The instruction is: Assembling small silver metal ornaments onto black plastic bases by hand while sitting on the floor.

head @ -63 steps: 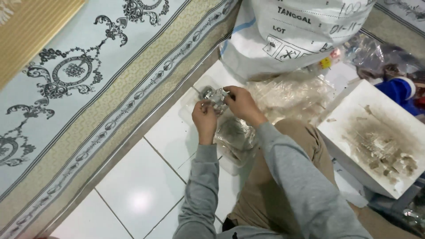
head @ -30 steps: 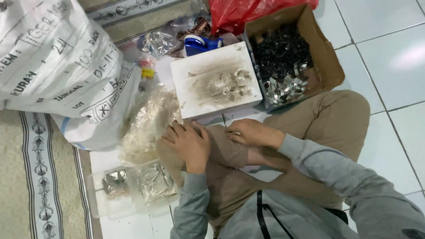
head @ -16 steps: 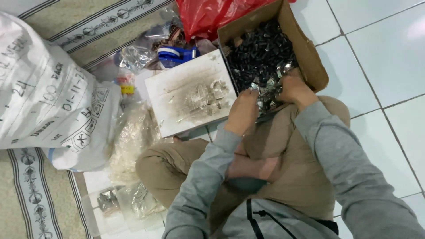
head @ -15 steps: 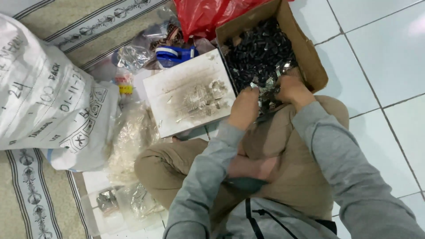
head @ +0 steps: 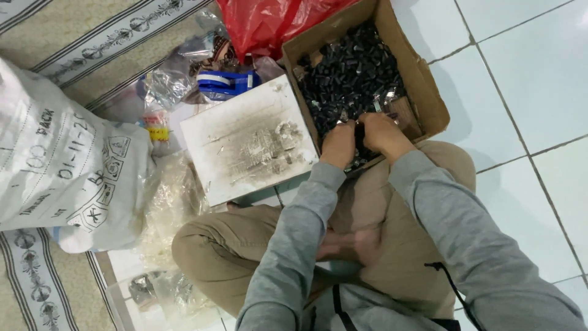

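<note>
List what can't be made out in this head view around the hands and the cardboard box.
- Fingertips of the left hand and right hand: buried among the small dark parts, so any grasp is hidden.
- The parts: too small to identify.
- Cardboard box: near wall covered by the hands and knee.
- Red plastic bag: cut off by the top edge.
- White sack: cut off at the left edge.

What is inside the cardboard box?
The box holds a heap of small dark parts. Both hands, left and right, dig into it, covering what they grasp. The bottom is hidden.
</note>
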